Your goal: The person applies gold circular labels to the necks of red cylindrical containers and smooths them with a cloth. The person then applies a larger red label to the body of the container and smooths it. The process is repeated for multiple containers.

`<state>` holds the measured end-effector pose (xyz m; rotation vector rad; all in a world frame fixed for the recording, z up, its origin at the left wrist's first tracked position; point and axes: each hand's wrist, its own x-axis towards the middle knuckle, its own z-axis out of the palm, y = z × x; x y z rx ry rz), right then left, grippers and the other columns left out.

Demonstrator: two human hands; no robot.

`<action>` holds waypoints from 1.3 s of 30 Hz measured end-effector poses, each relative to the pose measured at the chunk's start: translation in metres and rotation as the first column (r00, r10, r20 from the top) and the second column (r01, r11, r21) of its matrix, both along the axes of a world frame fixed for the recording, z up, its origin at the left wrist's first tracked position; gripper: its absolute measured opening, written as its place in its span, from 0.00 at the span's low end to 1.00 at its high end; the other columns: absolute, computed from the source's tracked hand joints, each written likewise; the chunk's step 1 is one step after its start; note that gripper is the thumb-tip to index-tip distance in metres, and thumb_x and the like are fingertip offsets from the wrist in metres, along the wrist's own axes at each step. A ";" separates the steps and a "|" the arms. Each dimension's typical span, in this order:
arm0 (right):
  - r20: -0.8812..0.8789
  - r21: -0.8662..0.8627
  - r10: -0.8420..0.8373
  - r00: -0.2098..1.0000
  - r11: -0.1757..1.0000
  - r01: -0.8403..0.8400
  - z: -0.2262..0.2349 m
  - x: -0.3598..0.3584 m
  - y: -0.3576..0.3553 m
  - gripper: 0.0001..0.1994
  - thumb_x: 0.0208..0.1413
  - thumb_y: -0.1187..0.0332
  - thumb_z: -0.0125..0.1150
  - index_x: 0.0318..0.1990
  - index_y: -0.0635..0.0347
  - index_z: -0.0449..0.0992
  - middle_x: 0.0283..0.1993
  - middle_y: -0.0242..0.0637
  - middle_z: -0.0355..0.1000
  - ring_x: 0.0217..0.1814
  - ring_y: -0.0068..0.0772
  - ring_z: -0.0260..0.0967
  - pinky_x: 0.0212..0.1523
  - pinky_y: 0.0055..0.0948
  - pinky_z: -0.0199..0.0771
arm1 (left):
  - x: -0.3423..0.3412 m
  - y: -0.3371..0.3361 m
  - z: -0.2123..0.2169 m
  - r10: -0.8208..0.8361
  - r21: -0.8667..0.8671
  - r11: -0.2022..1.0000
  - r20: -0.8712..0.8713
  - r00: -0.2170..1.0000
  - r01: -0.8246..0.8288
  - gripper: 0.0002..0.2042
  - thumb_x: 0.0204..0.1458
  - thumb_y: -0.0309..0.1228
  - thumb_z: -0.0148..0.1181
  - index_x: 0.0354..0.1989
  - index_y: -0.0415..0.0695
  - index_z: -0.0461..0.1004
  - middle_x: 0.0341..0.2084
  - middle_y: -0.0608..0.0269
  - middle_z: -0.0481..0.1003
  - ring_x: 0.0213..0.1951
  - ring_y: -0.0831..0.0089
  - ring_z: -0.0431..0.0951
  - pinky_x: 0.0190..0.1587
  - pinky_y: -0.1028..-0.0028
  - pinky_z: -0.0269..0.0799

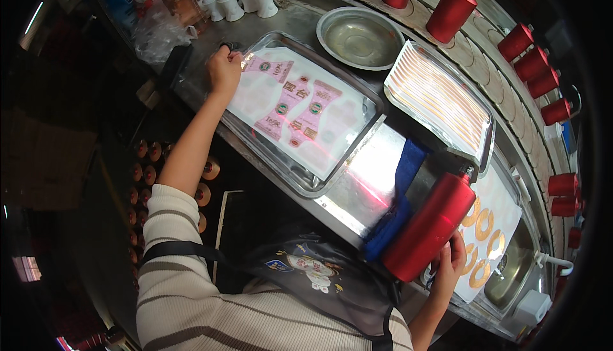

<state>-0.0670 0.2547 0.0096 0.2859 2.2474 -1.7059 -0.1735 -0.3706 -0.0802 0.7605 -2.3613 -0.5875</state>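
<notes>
- Right hand (452, 263): fingers bent beside the lower flank of the red bottle (429, 228), partly hidden; I cannot tell whether they grip it.
- From those fingers, the bottle lies immediately left and up-left; its long axis slants, base below-left of them, neck above-right.
- Left hand (225, 73): fingers drawn together at the left end of the uppermost pink decal (271, 68); whether they pinch it is unclear.
- That decal runs rightward from the left fingertips, well apart from the right hand; the bottle is far nearer the right.
- Farther out: the decals' tray (311, 193) spreads right and below the left fingers; gold-ring sheet (509, 209) right of the right fingers; blue cloth (408, 162) up-left of them, beyond the bottle.
</notes>
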 end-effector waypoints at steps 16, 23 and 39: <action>-0.107 -0.110 0.040 0.993 0.993 -0.052 0.014 0.008 -0.032 0.47 0.47 0.62 0.76 0.74 0.64 0.57 0.60 0.41 0.68 0.27 0.09 0.60 0.26 0.12 0.61 | 0.087 0.219 0.184 -0.868 -0.310 0.447 0.075 0.491 0.839 0.09 0.48 0.18 0.69 0.38 0.36 0.80 0.31 0.55 0.79 0.34 0.59 0.80 0.39 0.66 0.75; -0.181 -0.126 0.077 0.980 0.987 -0.101 0.001 0.005 -0.031 0.46 0.50 0.60 0.76 0.74 0.63 0.57 0.61 0.41 0.68 0.27 0.10 0.58 0.26 0.13 0.61 | 0.104 0.288 0.226 -0.960 -0.094 0.267 -0.107 0.257 0.959 0.15 0.44 0.19 0.72 0.43 0.36 0.81 0.29 0.59 0.81 0.32 0.68 0.82 0.40 0.67 0.75; -0.587 0.370 0.324 0.742 0.923 -0.110 0.018 0.012 -0.046 0.31 0.46 0.62 0.77 0.61 0.38 0.78 0.66 0.55 0.62 0.39 0.36 0.76 0.41 0.31 0.79 | -0.002 0.379 0.141 -0.963 0.269 0.159 -0.170 0.209 0.950 0.08 0.49 0.24 0.64 0.30 0.34 0.71 0.27 0.49 0.79 0.30 0.55 0.81 0.35 0.65 0.75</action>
